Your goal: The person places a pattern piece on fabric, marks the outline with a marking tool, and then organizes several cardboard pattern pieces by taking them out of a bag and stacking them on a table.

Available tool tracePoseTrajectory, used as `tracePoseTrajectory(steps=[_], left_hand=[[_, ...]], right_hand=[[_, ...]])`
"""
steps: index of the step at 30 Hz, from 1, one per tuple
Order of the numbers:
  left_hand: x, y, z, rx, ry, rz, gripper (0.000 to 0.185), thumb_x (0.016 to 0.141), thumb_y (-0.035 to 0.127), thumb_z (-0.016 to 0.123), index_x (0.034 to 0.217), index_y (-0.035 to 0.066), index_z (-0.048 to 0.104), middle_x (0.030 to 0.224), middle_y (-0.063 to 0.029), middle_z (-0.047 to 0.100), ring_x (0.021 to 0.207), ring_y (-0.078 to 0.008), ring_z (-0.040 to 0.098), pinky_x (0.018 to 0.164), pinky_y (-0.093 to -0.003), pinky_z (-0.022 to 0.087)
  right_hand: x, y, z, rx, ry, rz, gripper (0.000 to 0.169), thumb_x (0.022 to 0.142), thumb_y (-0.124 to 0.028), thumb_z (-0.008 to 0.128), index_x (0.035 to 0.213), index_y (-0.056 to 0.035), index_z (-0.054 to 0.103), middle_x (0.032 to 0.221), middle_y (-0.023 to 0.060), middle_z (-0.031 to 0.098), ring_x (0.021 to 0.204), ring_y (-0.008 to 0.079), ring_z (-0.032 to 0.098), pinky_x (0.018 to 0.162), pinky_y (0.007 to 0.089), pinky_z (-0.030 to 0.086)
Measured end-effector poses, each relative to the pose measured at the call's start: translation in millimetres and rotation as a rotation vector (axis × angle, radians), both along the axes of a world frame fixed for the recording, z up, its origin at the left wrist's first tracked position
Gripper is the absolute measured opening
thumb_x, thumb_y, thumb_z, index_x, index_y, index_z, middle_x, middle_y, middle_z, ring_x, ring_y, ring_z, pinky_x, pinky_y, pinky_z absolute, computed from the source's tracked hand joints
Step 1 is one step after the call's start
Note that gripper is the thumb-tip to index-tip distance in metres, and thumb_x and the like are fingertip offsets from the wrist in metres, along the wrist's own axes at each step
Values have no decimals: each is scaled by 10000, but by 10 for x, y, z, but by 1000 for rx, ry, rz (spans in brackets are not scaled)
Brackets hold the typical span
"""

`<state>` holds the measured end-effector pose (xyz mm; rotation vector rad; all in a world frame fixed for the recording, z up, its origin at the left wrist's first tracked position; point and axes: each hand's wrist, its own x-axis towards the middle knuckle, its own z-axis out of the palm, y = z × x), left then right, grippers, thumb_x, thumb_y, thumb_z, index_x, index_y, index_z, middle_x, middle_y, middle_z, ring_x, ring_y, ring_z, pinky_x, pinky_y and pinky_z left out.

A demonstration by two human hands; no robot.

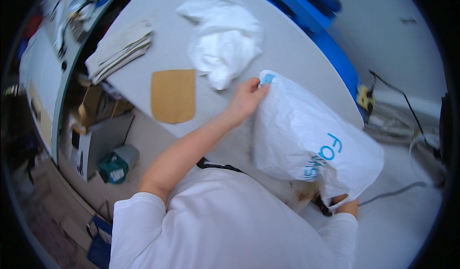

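A white plastic bag (287,125) with blue lettering lies stretched from the table's right part towards my body. Its upper left corner is pinched between the thumb and fingers of my left hand (248,98), beside a small blue printed patch. My right forearm (348,208) goes into the bag's opening at the lower right, and the plastic hides that hand. Left of the bag, a tan flat piece (173,96) with rounded lower corners rests on the pale table (230,137). Beyond my left hand sits a crumpled heap of white material (226,39), apart from the bag.
Folded cream cloth (122,49) is stacked at the table's left edge. A blue frame (309,21) runs along the far right side. Cables (399,92) hang and lie at the right. Below left are a cardboard box (91,103) and a grey-green bin (120,161).
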<state>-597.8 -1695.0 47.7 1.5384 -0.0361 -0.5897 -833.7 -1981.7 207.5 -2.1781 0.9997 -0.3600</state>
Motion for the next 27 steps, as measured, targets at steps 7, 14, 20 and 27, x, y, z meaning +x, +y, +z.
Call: tracePoseTrajectory(steps=[7, 14, 20, 27], left_hand=[[320, -252, -108, 270, -305, 144, 218, 944, 108, 603, 768, -16, 577, 662, -15, 526, 668, -113, 428, 607, -305, 387], [1560, 56, -38, 706, -817, 87, 143, 861, 72, 514, 877, 11, 643, 809, -203, 665, 743, -331, 604, 733, -406, 472], [2961, 232, 210, 808, -969, 62, 433, 956, 286, 609, 1241, -37, 644, 1197, -201, 688, 1114, -336, 653, 999, -373, 460], [3030, 131, 580, 1259, -1273, -30, 671, 889, 384, 668, 1411, 1, 490, 1362, -278, 545, 1280, -406, 516, 1086, -431, 401]], right_hand=[[-222, 867, -987, 862, -360, -85, 468, 978, -320, 608, 1368, -80, 511, 1338, 76, 588, 1203, 213, 580, 1007, 376, 493], [-242, 741, -2036, 1372, -875, -656, 440, 1007, -333, 562, 1374, -96, 510, 1338, 65, 584, 1196, 205, 585, 1005, 383, 501], [-613, 565, -2307, 1201, -976, -655, 424, 1007, -270, 559, 1372, -63, 501, 1313, 101, 596, 1176, 225, 599, 1005, 409, 518], [-695, 349, -2063, 1087, -560, -387, 404, 937, -82, 620, 1322, -1, 527, 1244, 100, 618, 1112, 213, 615, 954, 376, 524]])
